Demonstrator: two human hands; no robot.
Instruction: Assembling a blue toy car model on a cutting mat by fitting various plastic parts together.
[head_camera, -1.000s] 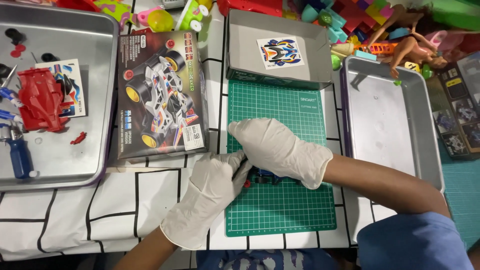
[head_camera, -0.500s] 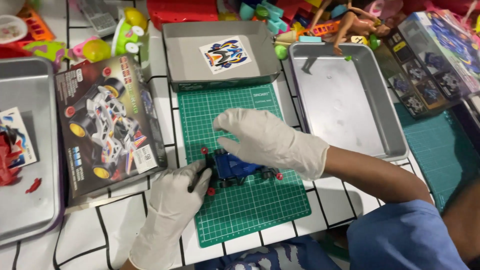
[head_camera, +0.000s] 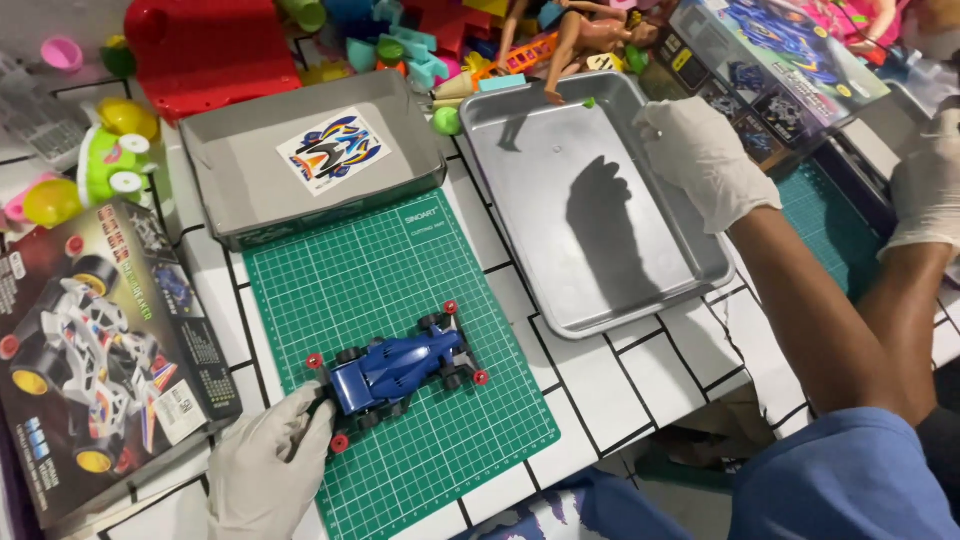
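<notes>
Toy car (head_camera: 398, 367): blue, lying on the green cutting mat (head_camera: 400, 300) on the worktop.
Left hand (head_camera: 265, 470): gloved, fingers pinching the car's rear end.
Right hand (head_camera: 705, 160): gloved, curled over the metal tray (head_camera: 560, 200) rim, well apart from the car.
</notes>
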